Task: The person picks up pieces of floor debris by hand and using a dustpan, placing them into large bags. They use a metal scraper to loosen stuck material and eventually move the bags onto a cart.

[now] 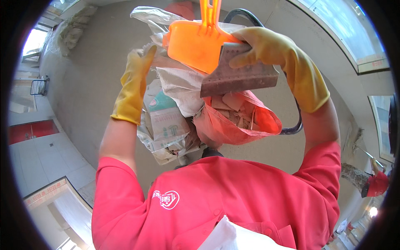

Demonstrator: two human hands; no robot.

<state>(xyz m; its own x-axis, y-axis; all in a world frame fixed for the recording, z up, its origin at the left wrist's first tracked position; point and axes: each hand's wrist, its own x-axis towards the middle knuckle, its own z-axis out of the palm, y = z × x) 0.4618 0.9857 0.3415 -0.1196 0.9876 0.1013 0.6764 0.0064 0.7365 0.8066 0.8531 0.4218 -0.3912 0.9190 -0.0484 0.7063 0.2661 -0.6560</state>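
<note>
My left hand (135, 81), in a yellow rubber glove, is at the rim of a white woven sack (181, 85). A bit of sack shows between its thumb and curled fingers. My right hand (277, 52), gloved alike, grips a grey-brown angled piece (241, 75) with rows of small holes. An orange plastic dustpan (193, 46) lies against this piece, its handle pointing away from me; whether my right fingers also hold it, I cannot tell. Below the angled piece, an orange-red woven bag (233, 129) stands open with broken pieces of rubble inside.
A printed plastic sack (166, 121) sits left of the orange-red bag. A black hose or cable (293, 129) loops round on the right. Crumpled plastic sheeting (75, 31) lies by the far left wall. At the right edge is another red item (377, 184) beside a rubble patch (353, 175).
</note>
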